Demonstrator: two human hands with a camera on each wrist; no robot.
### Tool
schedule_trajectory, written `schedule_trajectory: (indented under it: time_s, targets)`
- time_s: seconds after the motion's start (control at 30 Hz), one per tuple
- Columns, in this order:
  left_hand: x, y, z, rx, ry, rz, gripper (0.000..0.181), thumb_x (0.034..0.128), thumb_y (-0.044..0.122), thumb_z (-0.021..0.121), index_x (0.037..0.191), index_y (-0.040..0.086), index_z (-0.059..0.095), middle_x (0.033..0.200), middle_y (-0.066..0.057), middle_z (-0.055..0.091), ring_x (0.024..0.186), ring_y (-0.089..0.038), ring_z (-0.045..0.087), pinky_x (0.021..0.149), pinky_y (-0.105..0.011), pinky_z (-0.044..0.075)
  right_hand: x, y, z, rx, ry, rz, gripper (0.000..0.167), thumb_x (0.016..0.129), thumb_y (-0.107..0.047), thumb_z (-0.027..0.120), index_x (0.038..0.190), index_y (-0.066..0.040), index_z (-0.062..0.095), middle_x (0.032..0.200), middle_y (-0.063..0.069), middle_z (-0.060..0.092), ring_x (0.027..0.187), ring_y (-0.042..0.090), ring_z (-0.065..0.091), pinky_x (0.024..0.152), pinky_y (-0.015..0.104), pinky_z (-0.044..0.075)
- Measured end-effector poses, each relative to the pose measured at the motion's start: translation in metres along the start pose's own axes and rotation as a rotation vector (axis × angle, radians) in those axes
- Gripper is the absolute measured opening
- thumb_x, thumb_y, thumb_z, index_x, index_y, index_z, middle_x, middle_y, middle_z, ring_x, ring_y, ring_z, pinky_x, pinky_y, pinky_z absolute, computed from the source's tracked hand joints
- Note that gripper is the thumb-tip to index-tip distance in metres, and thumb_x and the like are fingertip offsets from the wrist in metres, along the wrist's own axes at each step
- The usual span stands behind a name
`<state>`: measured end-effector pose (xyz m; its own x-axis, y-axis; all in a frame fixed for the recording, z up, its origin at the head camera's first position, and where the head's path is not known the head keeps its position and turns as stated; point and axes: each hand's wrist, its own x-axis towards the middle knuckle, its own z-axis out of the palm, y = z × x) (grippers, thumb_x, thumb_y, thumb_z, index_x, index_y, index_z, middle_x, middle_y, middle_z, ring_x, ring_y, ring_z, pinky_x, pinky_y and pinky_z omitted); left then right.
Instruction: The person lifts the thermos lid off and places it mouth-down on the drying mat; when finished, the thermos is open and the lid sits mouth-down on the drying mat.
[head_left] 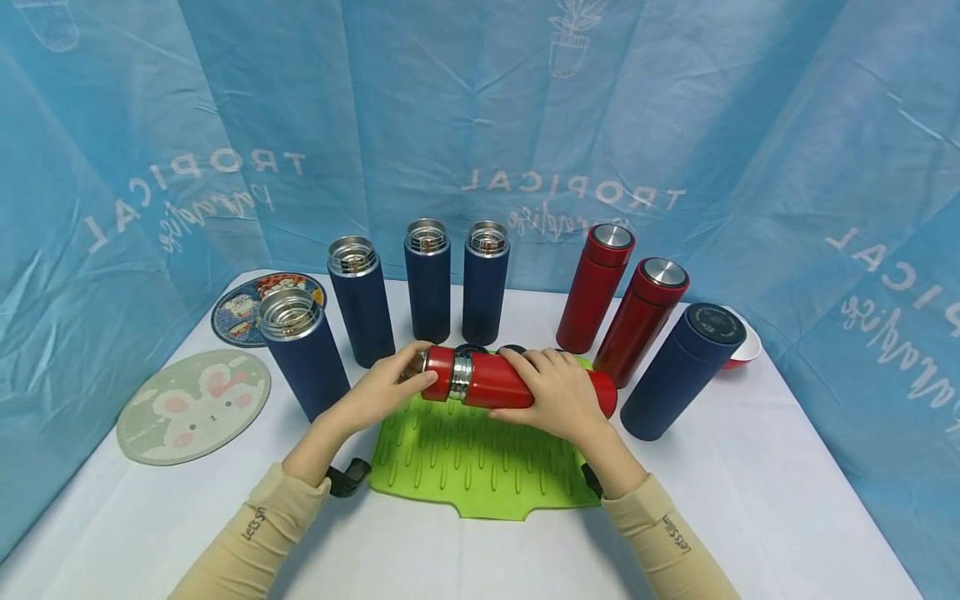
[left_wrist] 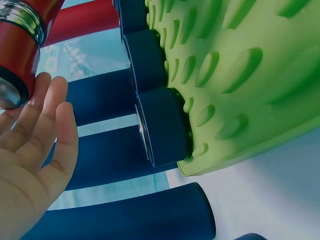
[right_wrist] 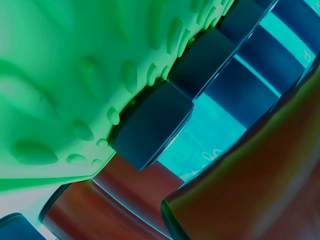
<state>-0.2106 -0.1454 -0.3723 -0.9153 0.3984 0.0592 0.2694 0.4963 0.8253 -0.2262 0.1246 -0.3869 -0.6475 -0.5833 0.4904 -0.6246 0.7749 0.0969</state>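
A red thermos bottle [head_left: 495, 379] lies sideways in the air over a green ridged mat [head_left: 480, 467]. My right hand [head_left: 558, 396] grips its body from above. At the other end, my left hand [head_left: 378, 390] pinches the red lid [head_left: 439, 372] between thumb and fingers. Shiny metal neck shows between lid and body. In the left wrist view, the lid [left_wrist: 15, 65] with its silver top is by the fingers of the left hand [left_wrist: 30, 145]. The right wrist view shows the bottle [right_wrist: 260, 190] close up; the right hand is out of sight there.
Several lidless navy bottles [head_left: 363, 300] stand left and behind. Navy lids [left_wrist: 162, 127] sit along the mat's far edge. Two capped red bottles [head_left: 588, 292] and a capped navy bottle [head_left: 678, 375] stand right, a bowl [head_left: 750, 346] behind. Two round mats [head_left: 191, 408] lie left.
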Motion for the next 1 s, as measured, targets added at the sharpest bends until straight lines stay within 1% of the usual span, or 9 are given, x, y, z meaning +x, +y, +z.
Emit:
schedule_trajectory:
  time_s: [0.17, 0.27, 0.33, 0.43, 0.5, 0.67, 0.77, 0.87, 1.0]
  targets:
    - [-0.002, 0.000, -0.004, -0.008, 0.063, -0.006, 0.049, 0.0946, 0.029, 0.051, 0.135, 0.007, 0.037, 0.108, -0.014, 0.054, 0.092, -0.023, 0.053, 0.071, -0.032, 0.046, 0.001, 0.004, -0.004, 0.021, 0.017, 0.064, 0.077, 0.066, -0.066, 0.067, 0.127, -0.021, 0.053, 0.100, 0.005, 0.065, 0.086, 0.022, 0.059, 0.070, 0.037, 0.048]
    - [-0.004, 0.000, -0.006, -0.017, 0.100, -0.012, 0.052, 0.0923, 0.027, 0.056, 0.137, 0.008, 0.036, 0.111, -0.015, 0.053, 0.090, -0.024, 0.056, 0.072, -0.033, 0.048, 0.003, 0.006, -0.006, 0.055, 0.059, 0.126, 0.077, 0.066, -0.063, 0.069, 0.127, -0.019, 0.052, 0.098, 0.006, 0.064, 0.084, 0.021, 0.058, 0.068, 0.038, 0.048]
    - [-0.005, -0.001, -0.007, -0.020, 0.120, -0.013, 0.056, 0.0885, 0.026, 0.062, 0.137, 0.010, 0.038, 0.114, -0.015, 0.050, 0.090, -0.024, 0.057, 0.073, -0.034, 0.049, 0.005, 0.007, -0.008, 0.088, 0.095, 0.179, 0.078, 0.066, -0.061, 0.071, 0.127, -0.018, 0.051, 0.098, 0.007, 0.064, 0.083, 0.022, 0.058, 0.068, 0.038, 0.049]
    - [-0.008, -0.004, -0.009, -0.002, 0.138, -0.007, 0.063, 0.0815, 0.024, 0.070, 0.137, 0.015, 0.041, 0.120, -0.014, 0.046, 0.093, -0.026, 0.056, 0.076, -0.034, 0.051, 0.010, 0.007, -0.011, 0.177, 0.148, 0.281, 0.079, 0.066, -0.056, 0.075, 0.129, -0.016, 0.049, 0.104, 0.009, 0.063, 0.087, 0.024, 0.058, 0.070, 0.041, 0.049]
    - [-0.011, -0.007, -0.009, 0.013, 0.138, 0.001, 0.066, 0.0785, 0.022, 0.073, 0.137, 0.015, 0.043, 0.121, -0.014, 0.043, 0.096, -0.028, 0.054, 0.076, -0.034, 0.051, 0.014, 0.007, -0.014, 0.256, 0.183, 0.356, 0.080, 0.066, -0.052, 0.077, 0.130, -0.014, 0.048, 0.109, 0.010, 0.062, 0.092, 0.026, 0.057, 0.073, 0.044, 0.050]
    - [-0.018, -0.017, -0.009, 0.047, 0.130, 0.005, 0.067, 0.0770, 0.017, 0.074, 0.136, 0.008, 0.042, 0.122, -0.017, 0.044, 0.097, -0.031, 0.053, 0.073, -0.032, 0.052, 0.023, 0.009, -0.022, 0.501, 0.240, 0.553, 0.080, 0.069, -0.043, 0.078, 0.133, -0.014, 0.040, 0.117, 0.011, 0.057, 0.102, 0.028, 0.054, 0.079, 0.049, 0.048]
    - [-0.022, -0.023, -0.008, 0.075, 0.135, -0.002, 0.066, 0.0763, 0.017, 0.075, 0.133, 0.005, 0.044, 0.120, -0.018, 0.045, 0.095, -0.029, 0.053, 0.073, -0.033, 0.052, 0.028, 0.012, -0.025, 0.617, 0.262, 0.640, 0.079, 0.071, -0.040, 0.077, 0.134, -0.016, 0.036, 0.121, 0.010, 0.053, 0.106, 0.027, 0.052, 0.084, 0.049, 0.045]
    - [-0.027, -0.026, -0.007, 0.107, 0.138, -0.005, 0.065, 0.0754, 0.018, 0.076, 0.131, 0.005, 0.046, 0.118, -0.018, 0.047, 0.093, -0.028, 0.053, 0.072, -0.033, 0.052, 0.034, 0.016, -0.025, 0.703, 0.293, 0.685, 0.079, 0.073, -0.039, 0.076, 0.134, -0.016, 0.032, 0.126, 0.010, 0.050, 0.110, 0.026, 0.051, 0.088, 0.049, 0.044]
    - [-0.032, -0.030, -0.006, 0.127, 0.121, -0.013, 0.065, 0.0750, 0.020, 0.076, 0.131, 0.005, 0.047, 0.117, -0.017, 0.048, 0.094, -0.028, 0.053, 0.071, -0.033, 0.051, 0.040, 0.023, -0.022, 0.836, 0.358, 0.685, 0.076, 0.076, -0.033, 0.075, 0.133, -0.014, 0.028, 0.128, 0.011, 0.046, 0.113, 0.025, 0.049, 0.090, 0.048, 0.043]
